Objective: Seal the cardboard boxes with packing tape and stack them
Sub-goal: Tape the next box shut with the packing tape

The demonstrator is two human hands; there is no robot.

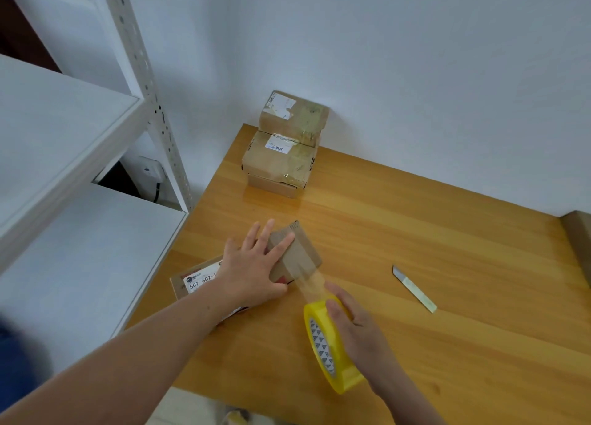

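Observation:
A small cardboard box (pixel 303 253) lies near the table's front left, with a flat labelled box (pixel 198 280) just beside it. My left hand (pixel 256 264) presses flat on the small box, fingers spread. My right hand (pixel 351 322) grips a yellow roll of packing tape (pixel 326 351). A clear strip of tape (pixel 311 284) stretches from the roll up onto the box. Two taped boxes (pixel 284 149) stand stacked at the back against the wall.
A utility knife blade (pixel 414 288) lies on the wooden table (pixel 447 232) to the right of my hands. A white metal shelf rack (pixel 80 136) stands at the left. Another cardboard edge (pixel 579 242) shows at the far right.

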